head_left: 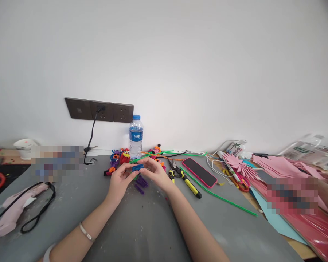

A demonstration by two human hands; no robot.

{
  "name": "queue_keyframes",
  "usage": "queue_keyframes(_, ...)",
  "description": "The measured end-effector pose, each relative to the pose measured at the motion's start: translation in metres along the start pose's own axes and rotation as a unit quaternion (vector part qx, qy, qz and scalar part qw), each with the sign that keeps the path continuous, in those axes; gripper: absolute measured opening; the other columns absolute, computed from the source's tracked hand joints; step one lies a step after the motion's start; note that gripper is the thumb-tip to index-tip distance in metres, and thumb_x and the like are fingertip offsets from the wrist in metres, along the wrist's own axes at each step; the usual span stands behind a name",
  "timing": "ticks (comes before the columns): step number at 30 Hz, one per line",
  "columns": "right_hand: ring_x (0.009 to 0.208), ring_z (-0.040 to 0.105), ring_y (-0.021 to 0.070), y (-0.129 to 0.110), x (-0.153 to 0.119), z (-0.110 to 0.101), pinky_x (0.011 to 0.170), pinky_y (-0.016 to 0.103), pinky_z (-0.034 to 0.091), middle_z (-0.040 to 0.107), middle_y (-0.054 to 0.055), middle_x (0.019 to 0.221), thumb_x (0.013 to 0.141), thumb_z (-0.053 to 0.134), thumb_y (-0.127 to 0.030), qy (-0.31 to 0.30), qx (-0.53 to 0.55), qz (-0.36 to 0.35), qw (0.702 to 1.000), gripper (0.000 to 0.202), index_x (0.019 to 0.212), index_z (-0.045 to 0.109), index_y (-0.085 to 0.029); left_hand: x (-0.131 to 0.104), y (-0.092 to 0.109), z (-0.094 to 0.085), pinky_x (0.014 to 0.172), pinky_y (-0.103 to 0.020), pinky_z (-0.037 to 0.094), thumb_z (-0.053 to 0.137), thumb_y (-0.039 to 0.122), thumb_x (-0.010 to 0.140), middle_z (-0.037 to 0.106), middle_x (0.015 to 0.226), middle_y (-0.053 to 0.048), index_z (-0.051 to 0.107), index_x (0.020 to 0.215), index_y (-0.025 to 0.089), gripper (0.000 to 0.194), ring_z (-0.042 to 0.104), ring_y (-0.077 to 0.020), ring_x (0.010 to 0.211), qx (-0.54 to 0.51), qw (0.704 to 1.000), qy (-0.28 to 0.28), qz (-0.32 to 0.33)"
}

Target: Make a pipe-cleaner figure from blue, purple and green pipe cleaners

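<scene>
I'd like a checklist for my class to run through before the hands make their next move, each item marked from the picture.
1. Blue piece held in both the left hand and the right hand: ok, fingers at either end.
2. Purple pieces near the hands: ok, just below them in view.
3. Pliers closed: not ok, handles spread.
4. Bottle upright and capped: ok.
5. Glue gun unplugged: cannot tell; a cord is in the socket, but where it leads is unclear.

Blue piece [137, 167], purple strips [142, 181], green stem [243, 208], yellow-and-black pliers [189, 185], pink-edged black phone [199, 172]
</scene>
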State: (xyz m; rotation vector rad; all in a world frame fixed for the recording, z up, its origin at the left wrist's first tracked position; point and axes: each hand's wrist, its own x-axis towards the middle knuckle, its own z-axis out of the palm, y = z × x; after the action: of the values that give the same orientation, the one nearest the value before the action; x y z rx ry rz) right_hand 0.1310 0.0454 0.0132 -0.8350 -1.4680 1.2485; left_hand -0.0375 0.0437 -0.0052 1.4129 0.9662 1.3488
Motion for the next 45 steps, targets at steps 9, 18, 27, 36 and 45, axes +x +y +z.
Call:
queue_keyframes(9,0.080,0.060,0.0167,0.0015,0.0018,-0.0012,0.074,0.030,0.051,0.064,0.003,0.087,0.071,0.078,-0.043,0.030,-0.013,-0.014,0.999,0.035,0.095,0.065,-0.020,0.0010,0.0035,0.0002,0.071,-0.029,0.054,0.072,0.040,0.074,0.069,0.090,-0.006,0.074,0.092,0.019,0.028,0.063,-0.0198,0.082,0.015,1.000,0.013,0.009)
queue_keyframes(18,0.074,0.058,0.0152,-0.0004,0.0017,-0.0036,0.070,0.029,0.049,0.061,0.002,0.083,0.071,0.078,-0.044,0.062,-0.033,-0.020,0.997,0.035,0.090,0.060,-0.020,-0.0005,0.0031,0.0018,0.067,-0.027,0.050,0.073,0.039,0.072,0.064,0.080,-0.002,0.067,0.092,0.020,0.028,0.060,-0.0180,0.077,0.015,1.000,0.023,-0.002)
queue_keyframes(27,0.076,0.062,0.0172,0.0008,0.0018,-0.0058,0.074,0.032,0.051,0.068,0.004,0.087,0.067,0.081,-0.045,0.066,-0.025,-0.014,0.997,0.036,0.085,0.064,-0.019,-0.0005,0.0063,-0.0003,0.066,-0.027,0.045,0.074,0.035,0.071,0.067,0.081,-0.002,0.068,0.084,0.020,0.020,0.059,-0.0179,0.074,0.064,0.997,0.025,0.029)
queue_keyframes(36,0.072,0.061,0.0156,-0.0044,0.0021,-0.0056,0.071,0.031,0.050,0.068,0.002,0.083,0.062,0.083,-0.042,0.059,0.009,0.000,0.998,0.033,0.081,0.068,-0.020,-0.0018,0.0063,-0.0019,0.067,-0.027,0.045,0.076,0.035,0.069,0.068,0.083,-0.002,0.069,0.081,0.020,0.020,0.053,-0.0156,0.067,0.087,0.995,0.033,0.028)
queue_keyframes(45,0.071,0.061,0.0163,-0.0020,0.0028,-0.0037,0.069,0.031,0.050,0.068,0.003,0.083,0.065,0.081,-0.044,0.063,-0.008,-0.002,0.998,0.035,0.086,0.068,-0.019,-0.0011,0.0058,-0.0004,0.066,-0.026,0.045,0.076,0.035,0.070,0.067,0.081,-0.001,0.067,0.082,0.019,0.022,0.053,-0.0145,0.067,0.073,0.996,0.036,0.022)
